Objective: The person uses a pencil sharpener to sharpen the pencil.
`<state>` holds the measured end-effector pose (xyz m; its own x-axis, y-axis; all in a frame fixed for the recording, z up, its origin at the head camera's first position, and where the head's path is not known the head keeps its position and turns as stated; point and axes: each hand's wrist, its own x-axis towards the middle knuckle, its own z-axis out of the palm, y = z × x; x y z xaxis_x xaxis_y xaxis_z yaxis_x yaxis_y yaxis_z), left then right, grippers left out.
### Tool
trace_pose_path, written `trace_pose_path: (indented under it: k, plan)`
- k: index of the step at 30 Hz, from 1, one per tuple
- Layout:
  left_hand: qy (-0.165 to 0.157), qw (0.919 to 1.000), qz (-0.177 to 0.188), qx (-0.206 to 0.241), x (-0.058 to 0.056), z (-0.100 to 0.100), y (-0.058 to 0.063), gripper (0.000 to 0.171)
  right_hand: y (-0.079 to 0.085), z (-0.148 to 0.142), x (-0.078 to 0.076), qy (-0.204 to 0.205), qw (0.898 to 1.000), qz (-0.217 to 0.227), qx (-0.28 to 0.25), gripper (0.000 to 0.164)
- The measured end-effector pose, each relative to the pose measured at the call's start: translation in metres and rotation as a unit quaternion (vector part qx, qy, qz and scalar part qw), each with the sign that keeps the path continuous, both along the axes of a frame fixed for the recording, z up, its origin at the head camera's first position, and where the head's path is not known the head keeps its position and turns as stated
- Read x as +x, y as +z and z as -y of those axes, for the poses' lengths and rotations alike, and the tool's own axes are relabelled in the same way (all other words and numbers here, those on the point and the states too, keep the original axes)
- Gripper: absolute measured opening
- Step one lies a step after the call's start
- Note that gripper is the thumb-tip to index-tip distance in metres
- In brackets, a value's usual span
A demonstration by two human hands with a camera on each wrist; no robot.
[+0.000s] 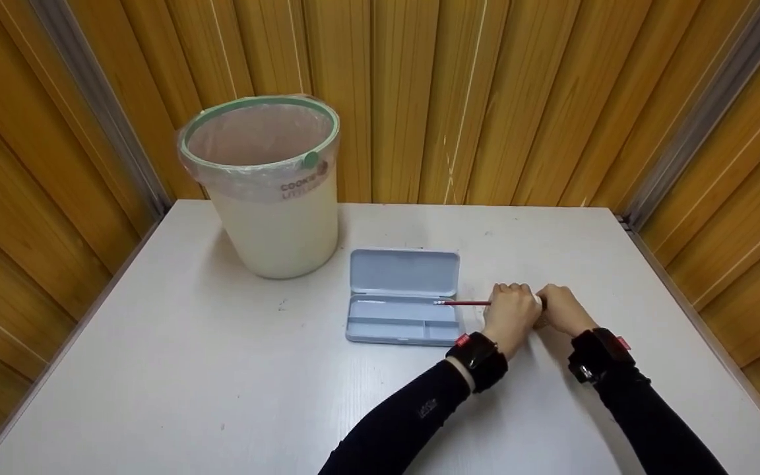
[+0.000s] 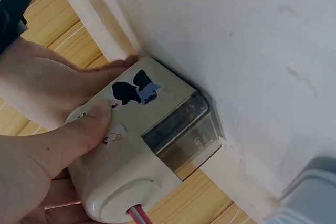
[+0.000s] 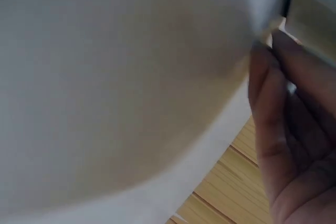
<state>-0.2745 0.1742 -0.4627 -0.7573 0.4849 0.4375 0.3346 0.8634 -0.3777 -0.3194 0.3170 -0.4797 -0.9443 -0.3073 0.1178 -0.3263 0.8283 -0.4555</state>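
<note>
My left hand (image 1: 512, 310) grips a white desktop pencil sharpener (image 2: 134, 124), its thumb (image 2: 86, 129) lying across the casing. The sharpener has dark printed pictures and a clear shavings drawer (image 2: 191, 140) facing the table. A red striped pencil (image 1: 469, 303) sticks out of its front hole, pointing left over the pencil case in the head view. At the opposite end, my right hand (image 1: 565, 310) pinches with thumb and fingertips at the crank side; the crank is mostly hidden. An open light-blue pencil case (image 1: 403, 274) lies just left of the hands.
A tall cream bin (image 1: 281, 231) with a green rim and plastic liner stands at the back left of the white table (image 1: 221, 382). Wood-patterned panels (image 1: 406, 99) enclose the back and sides. The case's lid is folded back, and dividers split its tray.
</note>
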Motion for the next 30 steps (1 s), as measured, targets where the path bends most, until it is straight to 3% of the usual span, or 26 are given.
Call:
trace_pose_path:
  k: [6,16,30]
  plan:
    - [0.002,0.9998,0.019,-0.011,0.001,-0.002,0.000,0.021,0.005,-0.002,0.015,0.003,0.999,0.053,0.000,0.018]
    - [0.015,0.9991,0.037,-0.012,0.001,-0.004,0.003,0.026,0.032,0.001,0.039,0.012,0.995,0.104,-0.001,0.013]
    - [0.011,0.9982,0.058,-0.013,-0.001,-0.004,0.004,0.024,0.054,0.004,0.052,0.021,0.999,0.032,0.021,0.014]
